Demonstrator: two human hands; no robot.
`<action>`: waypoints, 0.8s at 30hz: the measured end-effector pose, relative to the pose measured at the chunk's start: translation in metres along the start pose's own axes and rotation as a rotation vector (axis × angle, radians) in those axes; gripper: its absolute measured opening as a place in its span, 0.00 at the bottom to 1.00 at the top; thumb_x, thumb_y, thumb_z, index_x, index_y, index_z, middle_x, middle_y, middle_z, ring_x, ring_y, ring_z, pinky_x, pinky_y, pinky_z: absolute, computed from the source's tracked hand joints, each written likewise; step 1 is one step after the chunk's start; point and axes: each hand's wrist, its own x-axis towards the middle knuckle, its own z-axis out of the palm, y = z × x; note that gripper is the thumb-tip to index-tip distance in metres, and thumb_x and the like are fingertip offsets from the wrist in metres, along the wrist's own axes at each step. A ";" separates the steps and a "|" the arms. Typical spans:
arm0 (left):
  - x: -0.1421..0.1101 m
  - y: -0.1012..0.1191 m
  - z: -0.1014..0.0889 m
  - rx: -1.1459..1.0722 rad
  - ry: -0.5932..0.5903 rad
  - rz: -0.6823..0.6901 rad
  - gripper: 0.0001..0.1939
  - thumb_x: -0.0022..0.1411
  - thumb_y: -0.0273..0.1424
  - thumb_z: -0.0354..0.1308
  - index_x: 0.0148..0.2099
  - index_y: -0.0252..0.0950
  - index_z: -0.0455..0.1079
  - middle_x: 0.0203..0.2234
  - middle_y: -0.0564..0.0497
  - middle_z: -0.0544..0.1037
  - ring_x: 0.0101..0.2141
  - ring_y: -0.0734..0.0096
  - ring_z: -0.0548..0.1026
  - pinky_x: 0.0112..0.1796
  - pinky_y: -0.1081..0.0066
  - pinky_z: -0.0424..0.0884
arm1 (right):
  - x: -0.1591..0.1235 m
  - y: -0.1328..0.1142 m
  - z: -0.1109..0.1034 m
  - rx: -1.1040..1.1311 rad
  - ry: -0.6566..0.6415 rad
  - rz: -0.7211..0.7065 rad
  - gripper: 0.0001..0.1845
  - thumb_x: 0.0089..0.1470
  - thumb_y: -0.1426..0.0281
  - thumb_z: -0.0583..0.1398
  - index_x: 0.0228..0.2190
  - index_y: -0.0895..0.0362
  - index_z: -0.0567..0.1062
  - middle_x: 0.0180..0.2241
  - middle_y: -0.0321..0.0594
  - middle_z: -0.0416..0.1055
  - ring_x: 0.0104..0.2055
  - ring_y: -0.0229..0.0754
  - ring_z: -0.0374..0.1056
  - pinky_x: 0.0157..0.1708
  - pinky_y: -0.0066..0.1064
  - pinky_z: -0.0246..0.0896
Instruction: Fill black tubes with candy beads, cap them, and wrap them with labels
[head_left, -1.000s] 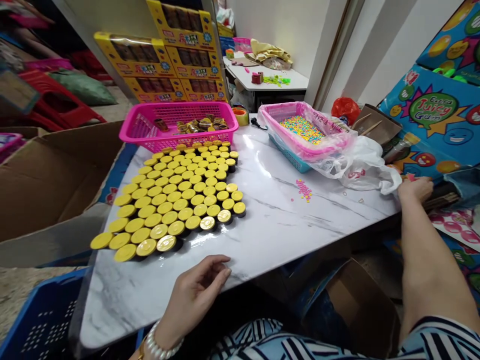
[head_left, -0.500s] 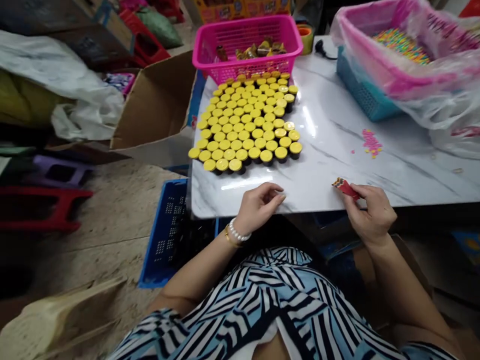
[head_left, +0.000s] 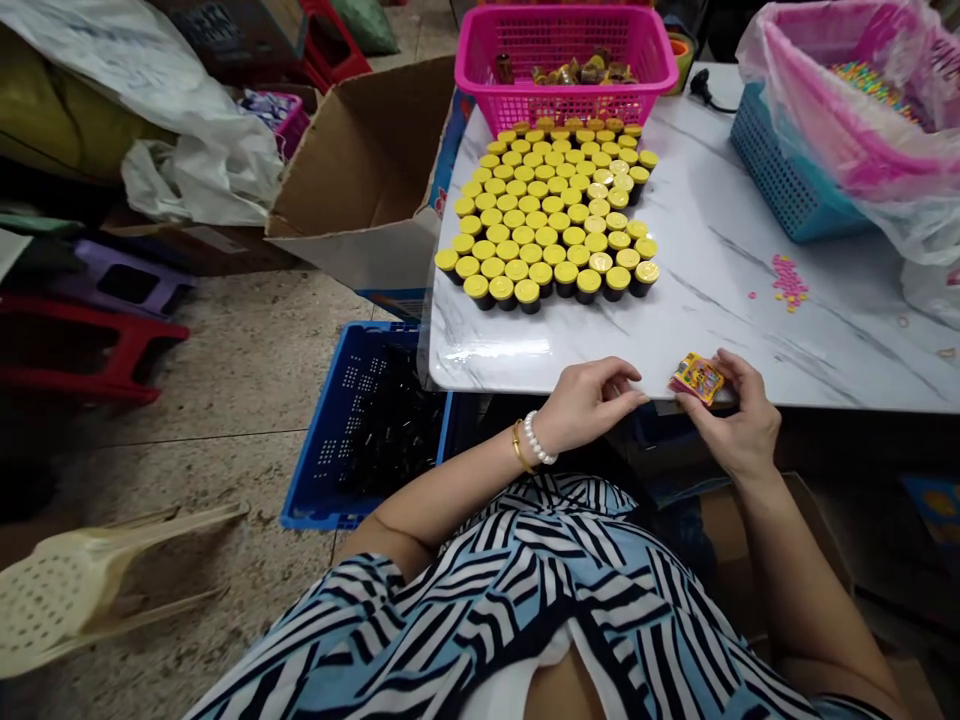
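My right hand [head_left: 739, 415] grips a small stack of yellow and red printed labels [head_left: 697, 378] between thumb and fingers, at the table's front edge. The printed face of the stack is turned up; its exact kind is too small to read. Just left of it, my left hand [head_left: 596, 402] hovers by the edge with loosely curled fingers, thumb apart from them and nothing held. Beyond my hands, many small dark containers with yellow lids [head_left: 536, 222] stand packed together on the marbled white table [head_left: 697, 290].
A pink basket [head_left: 566, 100] with small wrapped items stands behind the lidded containers. At right, a plastic-lined pink basket of colourful pellets rests in a teal basket [head_left: 787, 175]. Pink bits [head_left: 789, 283] lie nearby. A blue crate [head_left: 319, 450] holds black pieces below; a cardboard box [head_left: 360, 150] stands left.
The stack in my right hand has turned from edge-on to show its yellow printed face. My left hand has moved right, closer to it. The camera view has shifted.
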 end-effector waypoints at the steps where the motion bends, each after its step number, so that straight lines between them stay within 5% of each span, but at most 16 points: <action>1: 0.006 0.001 0.000 0.029 0.024 0.013 0.14 0.65 0.38 0.67 0.47 0.33 0.77 0.31 0.51 0.82 0.27 0.78 0.76 0.34 0.76 0.72 | 0.004 -0.002 0.001 0.027 -0.036 0.010 0.42 0.54 0.58 0.72 0.65 0.55 0.68 0.55 0.48 0.78 0.56 0.52 0.77 0.60 0.49 0.73; 4: 0.033 0.007 0.001 0.129 0.045 0.013 0.14 0.65 0.38 0.68 0.46 0.32 0.78 0.32 0.50 0.84 0.29 0.75 0.77 0.37 0.72 0.73 | 0.020 -0.010 0.003 0.047 -0.102 -0.042 0.44 0.54 0.59 0.72 0.67 0.54 0.66 0.55 0.47 0.79 0.56 0.51 0.78 0.60 0.48 0.73; 9: 0.069 0.015 0.005 0.201 0.022 0.035 0.11 0.63 0.35 0.70 0.42 0.32 0.81 0.33 0.48 0.84 0.31 0.73 0.78 0.39 0.69 0.73 | 0.035 -0.020 0.012 -0.016 0.004 -0.170 0.35 0.57 0.61 0.70 0.63 0.55 0.71 0.56 0.48 0.78 0.51 0.50 0.80 0.50 0.42 0.80; 17: 0.042 0.016 0.030 0.028 0.225 0.134 0.12 0.62 0.35 0.72 0.42 0.33 0.77 0.37 0.50 0.81 0.27 0.80 0.72 0.36 0.74 0.73 | 0.019 -0.015 0.026 -0.139 0.227 -0.323 0.38 0.63 0.67 0.65 0.69 0.55 0.60 0.59 0.52 0.76 0.58 0.54 0.77 0.56 0.49 0.79; 24: 0.047 0.005 0.039 -0.129 0.162 0.079 0.16 0.59 0.35 0.73 0.46 0.33 0.78 0.37 0.49 0.82 0.27 0.80 0.72 0.32 0.76 0.72 | 0.024 -0.021 0.024 -0.122 0.213 -0.346 0.43 0.64 0.67 0.65 0.73 0.53 0.53 0.59 0.52 0.76 0.57 0.53 0.78 0.54 0.49 0.81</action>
